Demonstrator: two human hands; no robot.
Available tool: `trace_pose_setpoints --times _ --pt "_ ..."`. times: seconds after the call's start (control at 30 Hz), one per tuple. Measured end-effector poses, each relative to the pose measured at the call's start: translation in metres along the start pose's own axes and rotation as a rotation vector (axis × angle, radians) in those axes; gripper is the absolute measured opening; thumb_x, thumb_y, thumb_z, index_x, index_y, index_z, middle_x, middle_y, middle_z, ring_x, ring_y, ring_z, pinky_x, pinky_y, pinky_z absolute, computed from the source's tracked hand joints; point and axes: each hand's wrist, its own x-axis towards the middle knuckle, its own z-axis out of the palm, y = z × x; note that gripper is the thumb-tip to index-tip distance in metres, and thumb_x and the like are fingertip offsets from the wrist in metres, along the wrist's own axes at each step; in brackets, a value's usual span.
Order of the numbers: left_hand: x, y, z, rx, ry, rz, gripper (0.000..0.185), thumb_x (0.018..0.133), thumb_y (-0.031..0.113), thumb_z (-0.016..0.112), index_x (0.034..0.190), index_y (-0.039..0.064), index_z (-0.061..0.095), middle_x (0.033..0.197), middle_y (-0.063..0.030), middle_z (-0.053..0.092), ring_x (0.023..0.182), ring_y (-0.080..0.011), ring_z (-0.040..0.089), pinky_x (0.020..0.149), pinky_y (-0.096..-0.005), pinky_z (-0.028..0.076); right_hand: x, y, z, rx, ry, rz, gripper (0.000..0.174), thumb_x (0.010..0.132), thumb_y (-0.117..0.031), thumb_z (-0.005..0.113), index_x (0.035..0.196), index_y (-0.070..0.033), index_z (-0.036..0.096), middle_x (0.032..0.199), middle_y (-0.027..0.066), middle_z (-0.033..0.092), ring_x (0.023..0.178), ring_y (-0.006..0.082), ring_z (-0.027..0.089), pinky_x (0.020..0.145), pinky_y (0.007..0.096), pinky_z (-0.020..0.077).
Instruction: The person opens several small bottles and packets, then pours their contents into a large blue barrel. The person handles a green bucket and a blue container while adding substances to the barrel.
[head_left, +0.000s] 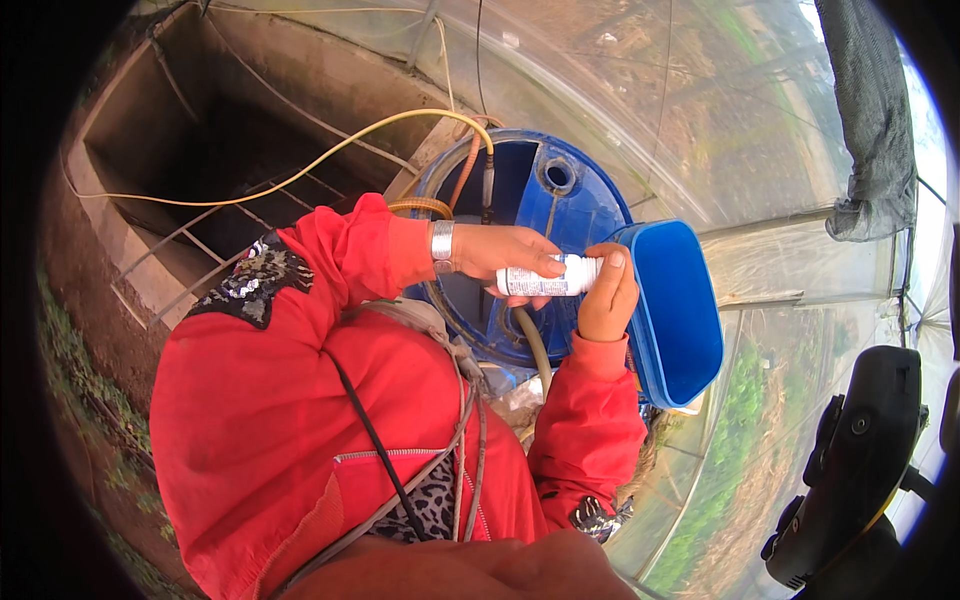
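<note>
My left hand (510, 255), with a silver bracelet at its wrist, holds a small white plastic bottle (536, 280) bearing printed writing. The bottle lies on its side, its ridged neck towards the right. Around that neck end curl the fingers of my right hand (609, 294); whether a cap is under them cannot be told. Both hands are over a large blue plastic drum (592, 202) with a partly cut-away top. A yellow hose (420, 114) and a metal fitting go down into the drum's opening. Close to my right hand stands a blue rectangular bucket (679, 315), and no contents show in it.
A deep concrete pit (124, 217) with metal bars (187, 240) across it lies at the left. An orange hose (466, 169) and a thick beige hose (534, 349) meet the drum. Clear plastic sheeting (600, 97) rises behind. A black device (859, 457) appears at the right.
</note>
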Motion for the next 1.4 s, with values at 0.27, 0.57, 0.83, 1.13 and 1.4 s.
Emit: trace_pose_setpoints --times 0.27,0.57,0.83,1.13,1.4 --pt "0.004 -0.019 -0.002 -0.49 -0.334 -0.091 0.067 0.099 0.057 0.045 0.131 -0.002 0.048 0.089 -0.0132 0.065 0.053 -0.0158 0.059 0.037 -0.0238 0.044 -0.001 -0.009 -0.004 0.128 -0.094 -0.03 0.016 0.087 -0.017 0.072 0.088 -0.003 0.063 0.076 0.0073 0.063 0.069 0.0135 0.059 0.062 0.0285 0.0464" --pt "-0.003 0.003 0.032 1.37 0.629 0.462 0.067 0.083 0.042 0.076 0.132 0.008 0.046 0.113 -0.0139 0.061 0.099 -0.0272 0.066 0.08 -0.0368 0.052 0.014 0.012 -0.013 0.054 0.115 0.176 0.026 0.095 -0.03 0.066 0.089 -0.004 0.062 0.074 0.0075 0.064 0.067 0.0105 0.056 0.061 0.0295 0.0467" --pt "0.004 -0.011 0.014 -0.543 -0.041 -0.018 0.052 0.096 0.05 0.058 0.12 0.004 0.053 0.081 -0.0089 0.06 0.048 -0.0089 0.05 0.04 -0.0197 0.039 0.007 0.009 -0.018 0.0 0.099 -0.091 0.029 0.098 -0.032 0.058 0.09 -0.004 0.063 0.075 0.0095 0.064 0.066 0.0207 0.062 0.063 0.0318 0.0483" --pt "0.019 -0.003 0.018 0.824 0.536 0.614 0.057 0.085 0.047 0.073 0.118 0.005 0.053 0.095 -0.0117 0.065 0.067 -0.0164 0.062 0.057 -0.0245 0.049 0.008 0.014 -0.021 0.054 0.169 0.138 0.026 0.096 -0.029 0.064 0.091 -0.004 0.062 0.074 0.0011 0.058 0.068 0.006 0.05 0.057 0.0244 0.041" --pt "0.011 -0.023 -0.013 -0.631 -0.124 -0.063 0.05 0.101 0.049 0.046 0.123 0.006 0.055 0.084 -0.0188 0.062 0.048 -0.0131 0.048 0.038 -0.0195 0.037 0.004 0.015 -0.01 0.015 0.031 -0.168 0.03 0.099 -0.032 0.059 0.088 -0.004 0.062 0.075 0.0063 0.062 0.066 0.0121 0.056 0.058 0.0277 0.0442"
